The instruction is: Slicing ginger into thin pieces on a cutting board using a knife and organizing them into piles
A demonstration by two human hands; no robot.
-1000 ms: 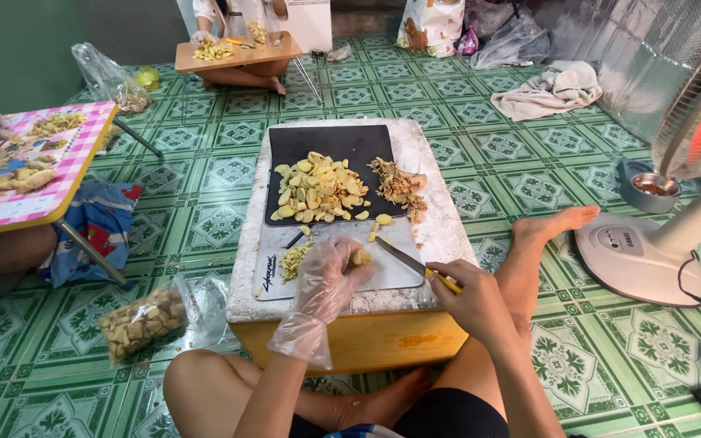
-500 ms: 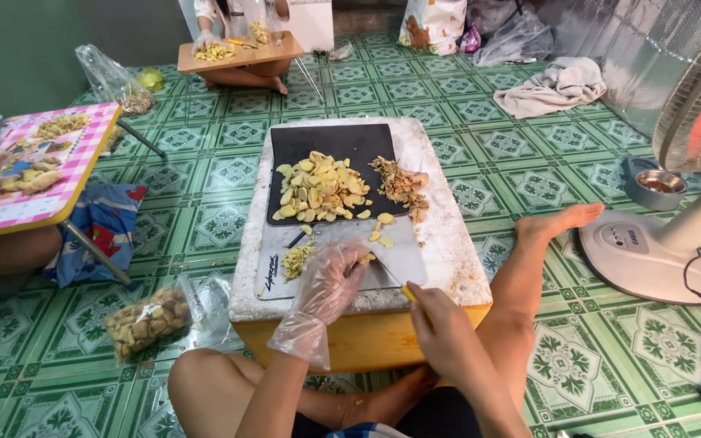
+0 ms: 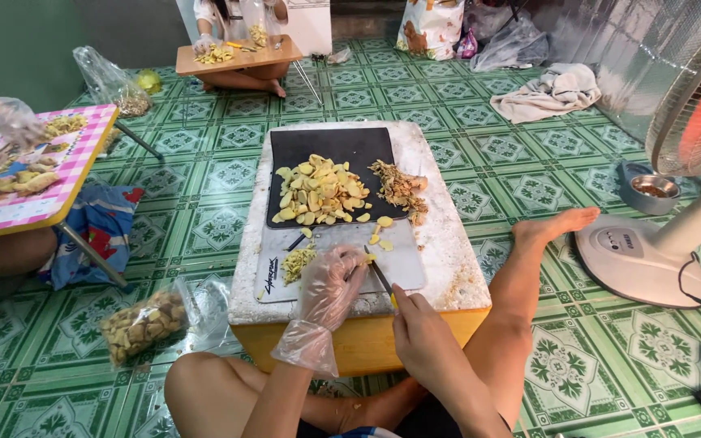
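At lower centre of the frame, a small yellow piece (image 3: 369, 259) is pinned on the grey cutting mat (image 3: 406, 264) by the gloved left hand (image 3: 330, 280), fingers curled. A knife (image 3: 380, 276) is gripped by the closed right hand (image 3: 425, 332). Above, yellow slices (image 3: 318, 193) are heaped on a black mat (image 3: 342, 148).
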